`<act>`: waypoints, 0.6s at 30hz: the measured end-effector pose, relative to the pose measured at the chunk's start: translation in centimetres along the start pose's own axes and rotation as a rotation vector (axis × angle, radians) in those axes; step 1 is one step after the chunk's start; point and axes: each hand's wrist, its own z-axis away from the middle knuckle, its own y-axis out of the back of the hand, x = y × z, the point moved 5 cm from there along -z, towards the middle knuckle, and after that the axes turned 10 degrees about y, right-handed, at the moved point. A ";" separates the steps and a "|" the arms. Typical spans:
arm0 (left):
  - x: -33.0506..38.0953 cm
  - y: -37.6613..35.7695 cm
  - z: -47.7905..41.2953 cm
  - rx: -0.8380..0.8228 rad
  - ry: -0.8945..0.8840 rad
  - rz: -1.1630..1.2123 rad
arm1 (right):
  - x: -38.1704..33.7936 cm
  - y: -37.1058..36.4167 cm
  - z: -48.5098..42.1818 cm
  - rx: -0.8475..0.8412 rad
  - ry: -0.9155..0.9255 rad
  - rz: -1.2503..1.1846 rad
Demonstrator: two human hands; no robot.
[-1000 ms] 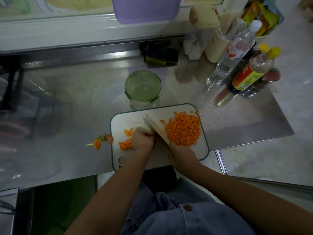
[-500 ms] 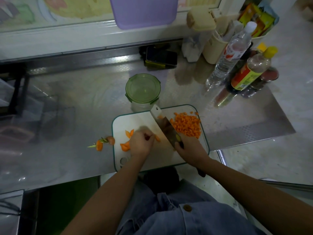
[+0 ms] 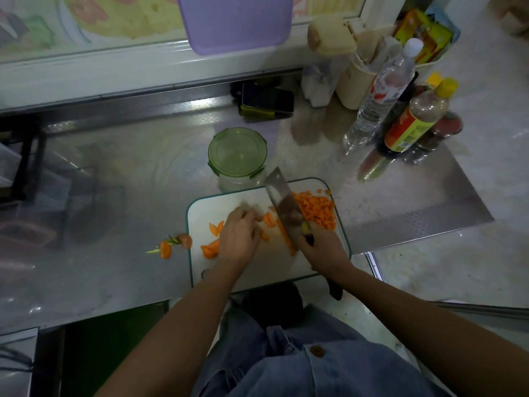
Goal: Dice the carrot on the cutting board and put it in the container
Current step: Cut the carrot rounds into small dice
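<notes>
Steel surface under window. Cutting board at near edge. R hand grips knife, blade btw dice pile & carrot strips, prob. keeping them apart. L hand over strips, fingertips blurred, can't tell grip. Lidded container just behind board. Labels on bottles unreadable.
</notes>
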 end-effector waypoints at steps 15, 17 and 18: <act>2.9 -1.7 -1.7 -0.197 -0.383 -0.426 | 0.0 0.7 0.0 0.029 -0.114 -0.110; 2.8 -1.6 -1.6 -0.232 -0.338 -0.451 | -0.1 0.4 -0.2 0.007 -0.097 -0.076; 2.6 -1.7 -1.6 -0.243 -0.298 -0.451 | 0.0 0.2 -0.3 -0.012 -0.086 -0.054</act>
